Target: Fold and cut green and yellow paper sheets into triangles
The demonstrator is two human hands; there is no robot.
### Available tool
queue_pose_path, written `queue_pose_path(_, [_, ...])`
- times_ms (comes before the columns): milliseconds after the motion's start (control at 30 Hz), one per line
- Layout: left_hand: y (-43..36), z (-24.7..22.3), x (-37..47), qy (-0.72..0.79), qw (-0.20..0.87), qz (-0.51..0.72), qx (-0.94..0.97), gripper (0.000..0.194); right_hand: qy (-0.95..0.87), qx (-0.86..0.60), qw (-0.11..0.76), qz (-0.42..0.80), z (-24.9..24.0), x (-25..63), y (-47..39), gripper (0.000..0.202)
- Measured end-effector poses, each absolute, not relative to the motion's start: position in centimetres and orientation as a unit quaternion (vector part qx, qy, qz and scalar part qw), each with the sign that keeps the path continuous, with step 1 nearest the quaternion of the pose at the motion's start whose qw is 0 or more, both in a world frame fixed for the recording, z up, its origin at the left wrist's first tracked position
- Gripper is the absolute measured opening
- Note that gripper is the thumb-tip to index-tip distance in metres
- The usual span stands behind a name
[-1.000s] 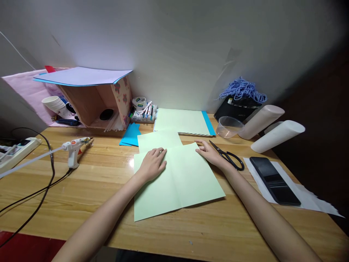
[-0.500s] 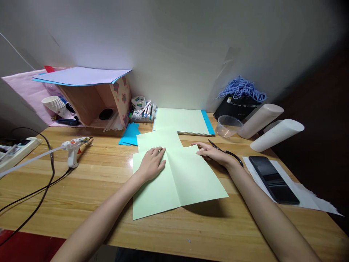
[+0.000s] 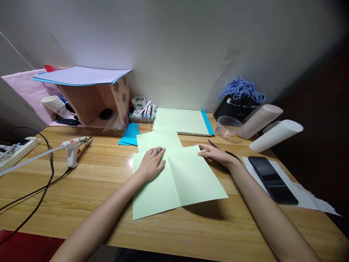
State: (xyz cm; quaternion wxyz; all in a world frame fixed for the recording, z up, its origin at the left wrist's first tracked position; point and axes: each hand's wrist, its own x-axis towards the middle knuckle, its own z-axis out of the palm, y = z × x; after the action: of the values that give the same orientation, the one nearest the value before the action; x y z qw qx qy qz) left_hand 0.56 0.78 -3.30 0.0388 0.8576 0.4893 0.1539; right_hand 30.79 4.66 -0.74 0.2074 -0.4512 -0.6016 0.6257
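Observation:
A light green sheet of paper [image 3: 158, 193] with a crease down its middle lies before me. Its right half is raised off the table and casts a shadow. My left hand [image 3: 151, 164] rests flat on the left half, fingers stretched out. My right hand [image 3: 214, 153] pinches the upper right corner between thumb and fingers. A second light green piece [image 3: 159, 140] shows behind the sheet's far edge; how much of it lies underneath is hidden. Beyond my right hand are black scissors [image 3: 213, 144], partly covered by that hand and wrist.
A glue gun [image 3: 73, 151] with its cord stands left. Behind are an open box [image 3: 120, 98], markers [image 3: 144, 113], blue paper pieces [image 3: 130, 134] and a paper stack [image 3: 182, 120]. At right are a clear bowl [image 3: 228, 127], two white rolls [image 3: 276, 136] and a phone [image 3: 272, 179].
My right hand has shifted slightly right with the paper's corner and now covers more of the scissors. The left hand stays in place.

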Motion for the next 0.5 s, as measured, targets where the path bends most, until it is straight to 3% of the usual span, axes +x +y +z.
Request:
queue_pose_path(233, [0.3, -2.2, 0.2, 0.506, 0.046, 0.165, 0.846, 0.045, -0.565, -0.539, 0.326, 0.533, -2.8, 29.4, 5.2, 0.052])
queue_pose_path(500, [0.8, -2.8, -0.1, 0.48, 0.114, 0.109, 0.863, 0.053, -0.583, -0.532, 0.33, 0.517, -3.5, 28.6, 5.1, 0.041])
